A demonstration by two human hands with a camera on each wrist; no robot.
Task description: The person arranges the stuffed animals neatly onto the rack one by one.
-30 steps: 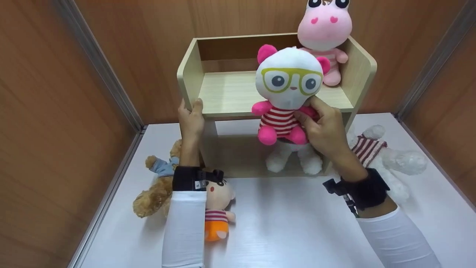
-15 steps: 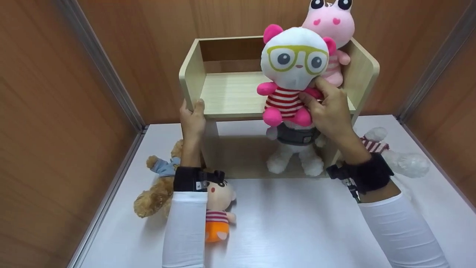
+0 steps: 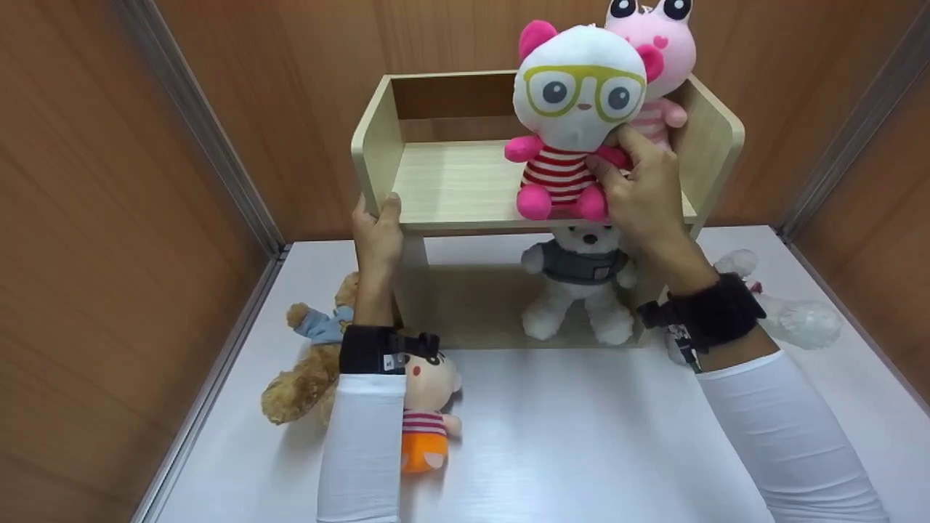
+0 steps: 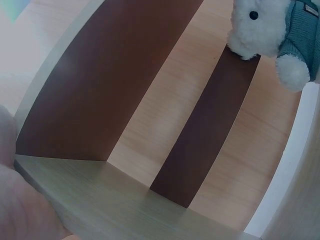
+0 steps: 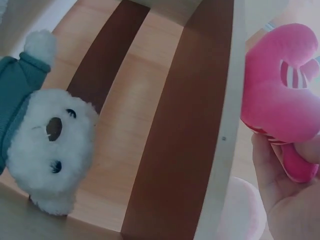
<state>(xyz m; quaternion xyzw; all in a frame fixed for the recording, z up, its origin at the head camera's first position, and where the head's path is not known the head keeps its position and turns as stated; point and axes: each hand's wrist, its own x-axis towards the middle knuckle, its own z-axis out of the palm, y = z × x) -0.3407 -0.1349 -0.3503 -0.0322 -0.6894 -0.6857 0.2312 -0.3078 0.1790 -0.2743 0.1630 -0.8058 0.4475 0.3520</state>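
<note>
My right hand (image 3: 647,192) pinches a plush panda (image 3: 581,109) by its arm and side. The panda has pink ears, yellow glasses and a red-striped body; it is upright at the upper board's front edge, before a pink plush hippo (image 3: 665,54). Its pink underside (image 5: 285,90) shows in the right wrist view, with my fingers below it. At the left side panel of the small wooden shelf (image 3: 458,181), my left hand (image 3: 378,243) grips the edge, thumb in front; its other fingers are mostly hidden. A white plush dog (image 3: 581,269) in a dark top sits on the lower level.
On the white table (image 3: 567,436), a brown teddy bear (image 3: 305,378) and a doll in orange shorts (image 3: 423,450) lie left, partly behind my left arm. A white plush toy (image 3: 806,323) lies right, partly behind my right wrist. Wooden walls (image 3: 276,43) stand behind and beside.
My right hand has raised the panda from before the lower level to the upper board's height, uncovering the dog's head and dark top. The left hand stays on the shelf.
</note>
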